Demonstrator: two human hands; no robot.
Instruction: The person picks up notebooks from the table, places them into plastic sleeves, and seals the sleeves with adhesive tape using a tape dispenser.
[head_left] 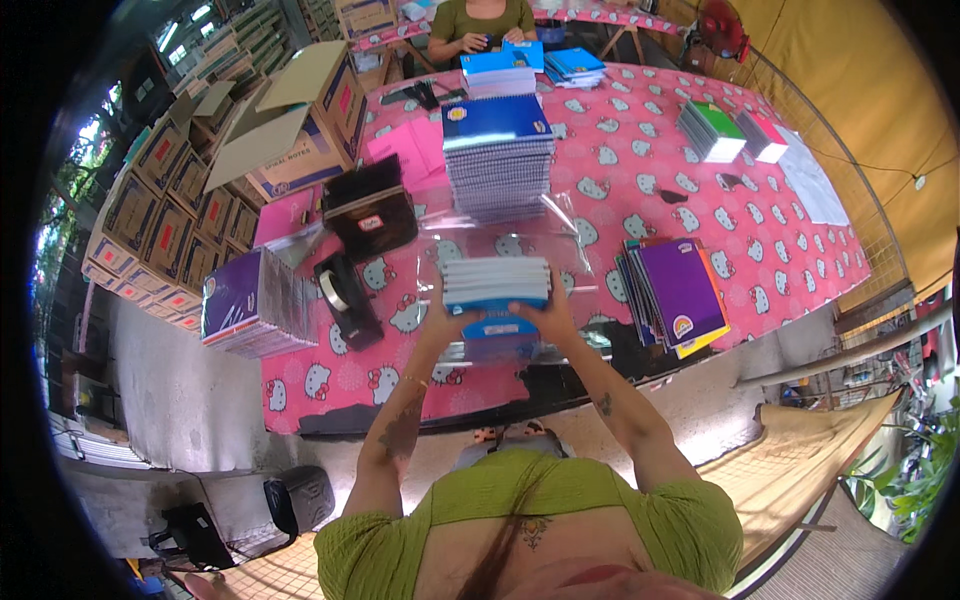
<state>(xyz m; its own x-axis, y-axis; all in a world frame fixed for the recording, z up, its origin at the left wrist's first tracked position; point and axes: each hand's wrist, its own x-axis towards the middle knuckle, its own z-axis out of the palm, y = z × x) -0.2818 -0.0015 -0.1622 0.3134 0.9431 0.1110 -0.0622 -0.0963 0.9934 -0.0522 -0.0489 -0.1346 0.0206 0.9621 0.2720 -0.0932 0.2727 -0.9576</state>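
Note:
Between both palms I hold a small stack of blue-covered notebooks, its white page edges facing up. My left hand grips the left side and my right hand the right, thumbs across the blue front. Beneath and around the stack lies clear plastic wrap, glossy and creased. Just beyond stands a tall pile of blue spiral notebooks. Left of my hands sits a black tape dispenser with a roll of tape, and behind it a black box-like holder.
Wrapped purple notebooks stand at the table's left edge, loose purple and coloured notebooks at right. Green notebooks lie far right. An open carton stands at left. A co-worker handles blue notebooks across the pink patterned table.

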